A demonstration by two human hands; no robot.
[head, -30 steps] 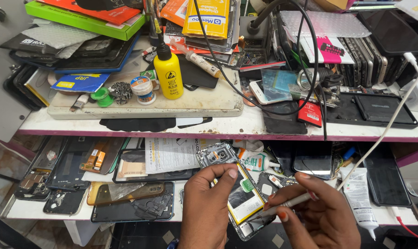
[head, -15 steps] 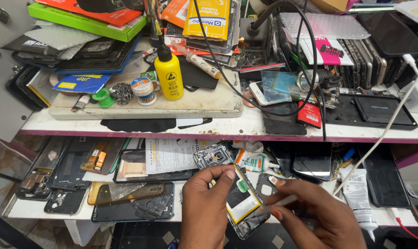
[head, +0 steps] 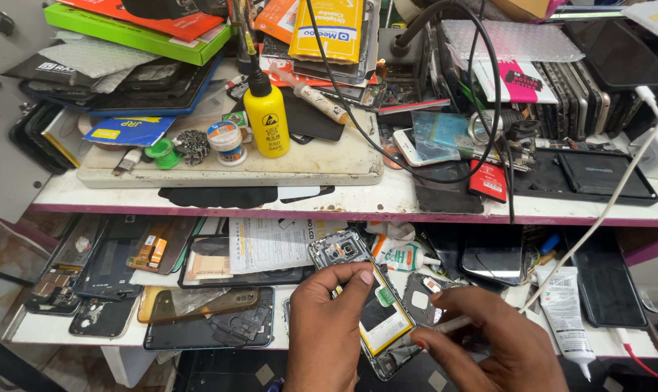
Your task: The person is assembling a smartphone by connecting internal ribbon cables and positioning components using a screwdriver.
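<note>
Currently an opened back-less smartphone with black-and-yellow battery is gripped near the front edge by the left hand, long axis running far-left to near-right, while a thin white tool is pinched by the right hand just to its right.

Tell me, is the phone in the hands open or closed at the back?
Open. The phone, held by the left hand, has no back cover: its battery and inner parts show. The right hand holds a thin tool beside it.

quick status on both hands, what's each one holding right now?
Left hand: closed on the opened phone, tilted above the lower shelf.
Right hand: closed on a thin grey tool, tip at the phone's lower part.
</note>
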